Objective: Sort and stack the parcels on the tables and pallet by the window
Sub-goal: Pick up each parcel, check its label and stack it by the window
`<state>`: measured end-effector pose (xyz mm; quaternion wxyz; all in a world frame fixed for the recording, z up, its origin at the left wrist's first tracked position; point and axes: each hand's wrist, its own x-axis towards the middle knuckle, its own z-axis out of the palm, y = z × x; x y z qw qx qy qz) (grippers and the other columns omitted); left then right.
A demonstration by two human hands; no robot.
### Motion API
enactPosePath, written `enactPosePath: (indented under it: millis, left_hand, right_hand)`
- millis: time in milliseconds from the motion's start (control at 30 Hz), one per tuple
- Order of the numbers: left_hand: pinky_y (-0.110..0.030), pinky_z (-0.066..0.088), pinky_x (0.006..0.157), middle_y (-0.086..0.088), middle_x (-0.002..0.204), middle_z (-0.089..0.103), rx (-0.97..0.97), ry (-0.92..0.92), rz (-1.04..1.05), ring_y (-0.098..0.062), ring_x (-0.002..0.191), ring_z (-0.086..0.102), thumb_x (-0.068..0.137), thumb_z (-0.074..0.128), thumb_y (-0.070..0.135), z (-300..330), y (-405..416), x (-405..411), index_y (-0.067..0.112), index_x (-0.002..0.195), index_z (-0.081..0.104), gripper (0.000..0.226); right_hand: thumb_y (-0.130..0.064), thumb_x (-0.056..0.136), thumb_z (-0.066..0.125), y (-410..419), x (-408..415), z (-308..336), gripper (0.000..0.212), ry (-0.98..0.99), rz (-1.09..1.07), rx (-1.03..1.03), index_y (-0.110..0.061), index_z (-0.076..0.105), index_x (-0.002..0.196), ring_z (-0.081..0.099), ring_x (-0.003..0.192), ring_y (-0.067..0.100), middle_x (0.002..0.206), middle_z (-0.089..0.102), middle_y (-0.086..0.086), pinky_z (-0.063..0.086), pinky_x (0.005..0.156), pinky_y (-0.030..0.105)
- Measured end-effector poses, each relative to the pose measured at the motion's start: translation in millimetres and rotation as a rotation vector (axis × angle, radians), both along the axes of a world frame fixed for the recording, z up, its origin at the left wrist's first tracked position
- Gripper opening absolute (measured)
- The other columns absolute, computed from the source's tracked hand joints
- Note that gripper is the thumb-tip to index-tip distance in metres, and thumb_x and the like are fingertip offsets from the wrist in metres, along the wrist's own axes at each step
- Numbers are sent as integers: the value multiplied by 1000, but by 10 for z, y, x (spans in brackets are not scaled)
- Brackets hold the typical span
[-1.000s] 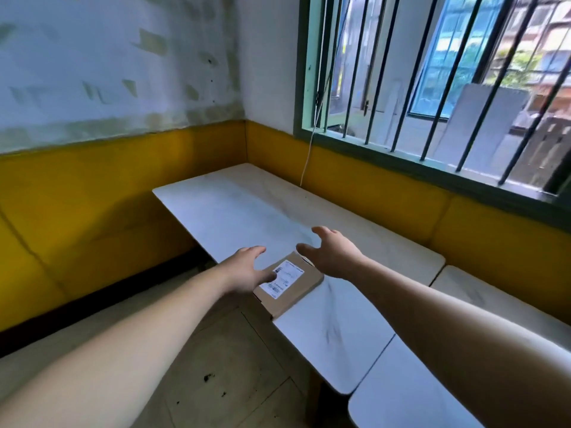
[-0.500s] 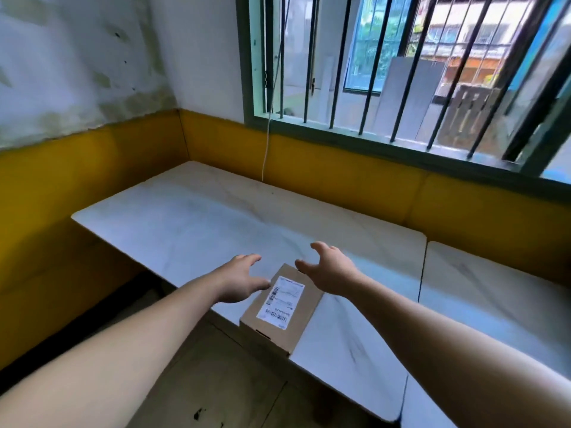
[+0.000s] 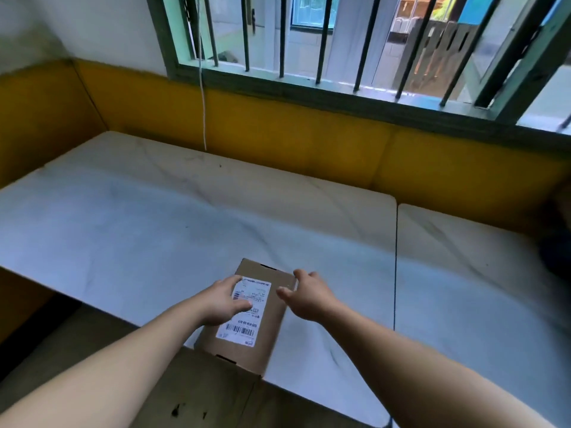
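Two white marble-look tables stand side by side under the barred window [image 3: 340,41], the larger left table [image 3: 148,217] butted against the right table [image 3: 463,273] with only a thin dark seam between them. Behind both runs a yellow padded wall band [image 3: 278,131], and one thin white cord [image 3: 203,97] hangs from the window frame down to the left table's back edge. One flat brown cardboard parcel [image 3: 265,329] lies at the near edge of the left table, its near end jutting slightly over the edge. Its long axis runs from the person toward the window, leaning a little to the right at the far end. One white shipping label [image 3: 247,313] faces up. The left hand [image 3: 221,304] rests on the label, fingers relaxed. The right hand [image 3: 307,296] sits at the parcel's right edge, fingers spread; whether it touches, I cannot tell.
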<state>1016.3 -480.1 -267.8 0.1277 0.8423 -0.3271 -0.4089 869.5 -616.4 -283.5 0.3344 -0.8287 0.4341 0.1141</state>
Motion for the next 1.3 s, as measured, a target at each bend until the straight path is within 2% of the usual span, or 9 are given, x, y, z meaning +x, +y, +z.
enactPosePath:
  millis: [133, 233, 333, 467, 667, 867, 1000, 1133, 1300]
  left_hand:
    - [-30, 44, 99, -4, 150, 32, 38, 24, -38, -21, 124, 49, 89, 63, 38, -226, -34, 43, 24, 154, 14, 82]
    - [-23, 50, 76, 1, 127, 50, 11, 160, 29, -16, 101, 61, 92, 62, 27, -334, -64, 89, 22, 153, 11, 80]
    - [-18, 50, 62, 2, 116, 52, -38, 223, 55, -11, 89, 63, 92, 62, 20, -416, -15, 94, 24, 154, 9, 81]
    - [-22, 51, 72, -3, 135, 49, -162, 258, 24, -12, 97, 56, 94, 59, 14, -364, 106, 84, 25, 152, 16, 74]
    - [-40, 47, 101, -2, 145, 35, -415, 239, -122, -19, 122, 47, 88, 66, 18, 71, 122, 116, 32, 149, 25, 75]
    - [-42, 37, 111, -1, 146, 42, -645, 294, -289, -17, 130, 45, 61, 67, 47, 690, 24, -43, 25, 148, 30, 97]
    - [-43, 39, 110, -5, 145, 42, -770, 300, -376, -17, 129, 47, 70, 72, 40, 1207, 23, -374, 19, 147, 32, 90]
    - [-41, 48, 101, -4, 142, 44, -862, 379, -460, -18, 126, 50, 86, 68, 8, 1611, 10, -871, 12, 148, 28, 74]
    - [-41, 55, 91, -3, 142, 41, -910, 444, -543, -22, 125, 50, 85, 70, 13, 1925, 41, -1730, 22, 148, 28, 76]
  right_hand:
    - [-51, 94, 54, 111, 9, -194, 65, 10, -78, 98, -21, 35, 148, 44, 134, 30, 147, 46, 12, 38, 108, 34]
    - [-45, 93, 58, 220, 81, -273, 52, -77, -214, 241, -22, 46, 138, 57, 122, 23, 136, 59, 3, 46, 100, 32]
    - [-40, 88, 63, 378, 125, -332, 49, -206, -375, 348, -24, 49, 133, 62, 115, 21, 132, 62, 0, 47, 102, 37]
    - [-34, 91, 64, 583, 109, -186, 60, -377, -572, 375, -26, 38, 144, 67, 106, 22, 135, 58, 3, 53, 97, 43]
    - [-42, 93, 61, 777, 46, 461, 67, -399, -683, 10, -26, 31, 151, 50, 124, 27, 139, 39, 8, 42, 106, 38]
    - [-41, 96, 58, 938, -257, 1170, 68, -470, -724, -224, -24, 26, 154, 47, 126, 24, 144, 36, 10, 36, 103, 31]
    - [-43, 96, 55, 1027, -605, 1619, 70, -495, -732, -361, -26, 21, 155, 48, 122, 22, 146, 38, 10, 42, 96, 29]
    - [-43, 98, 55, 1099, -1103, 1992, 70, -537, -751, -461, -28, 18, 155, 47, 102, 12, 145, 40, 8, 44, 61, 7]
    - [-45, 98, 54, 1323, -1990, 2391, 72, -504, -819, -556, -29, 14, 156, 47, 104, 15, 146, 38, 10, 45, 68, 18]
